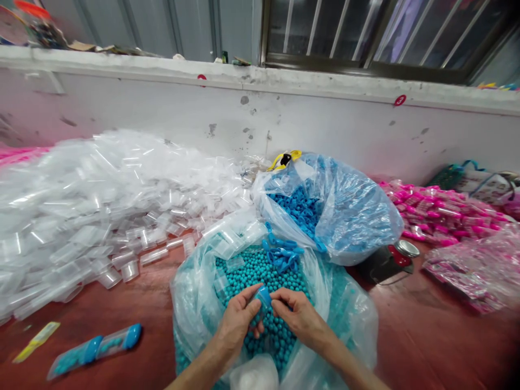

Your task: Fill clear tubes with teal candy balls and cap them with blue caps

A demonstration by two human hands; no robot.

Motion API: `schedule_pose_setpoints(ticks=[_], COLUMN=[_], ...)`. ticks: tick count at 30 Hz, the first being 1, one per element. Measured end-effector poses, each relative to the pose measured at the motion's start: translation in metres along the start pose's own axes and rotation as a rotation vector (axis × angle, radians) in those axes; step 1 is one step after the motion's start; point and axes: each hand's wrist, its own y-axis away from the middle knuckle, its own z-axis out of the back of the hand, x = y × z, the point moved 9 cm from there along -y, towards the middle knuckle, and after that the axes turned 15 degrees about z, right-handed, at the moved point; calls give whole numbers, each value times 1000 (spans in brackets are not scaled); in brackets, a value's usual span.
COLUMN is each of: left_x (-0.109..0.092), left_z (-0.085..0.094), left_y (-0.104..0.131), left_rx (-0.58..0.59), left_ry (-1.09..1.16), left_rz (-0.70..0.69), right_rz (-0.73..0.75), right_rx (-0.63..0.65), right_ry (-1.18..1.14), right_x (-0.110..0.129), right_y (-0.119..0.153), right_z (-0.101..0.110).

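Over an open plastic bag [190, 287] of round turquoise beads [247, 268], both hands meet at one small clear tube with a blue cap [264, 297]. My left hand [235, 319] is closed around the tube, its thumb along the near side. From the right, my right hand [298, 317] pinches at the cap's edge; its fingertips partly hide the contact. Several loose blue caps [284, 254] and a few clear tubes [229, 244] lie on top of the beads. Behind stands a clear bag [357, 216] filled with blue caps.
A large heap of clear tubes [122, 200] covers the left. Two filled tubes [95, 349] and a yellow piece [37, 341] lie on the red tabletop [439, 346]. At right are a dark container with a metal lid [388, 260] and pink pieces [442, 211]. A wall closes the back.
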Motion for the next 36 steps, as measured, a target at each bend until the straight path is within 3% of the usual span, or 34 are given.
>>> schedule_pose_setpoints(ticks=[3,8,14,22,26,29,33,36], left_x=[-3,-3,0,2,-10,-14,-13,-14], left_z=[2,-4,2,5,4,2,0,8], left_y=[2,8,7,5,9,13,17,18], left_rx=[-32,72,-16,-139,-28,84,117,-30], left_ry=[-86,-39,-270,-93,-79,-164,-236,-229], left_rz=[-37,4,-13,-11,-13,-11,-42,-89], right_rz=[-79,-61,-26,71,96,-31,-205,-76], right_rx=[61,40,92,-116,-10,129,-21,-101], right_ry=[-98,-64,8,250,123,-139,-356,-147], right_x=[-6,-9,-5,10,19,12,0,15], right_y=[2,5,4,9,4,-3,-11,-17], right_z=[-8,-7,-7,-14,-8,-7,-3,-3])
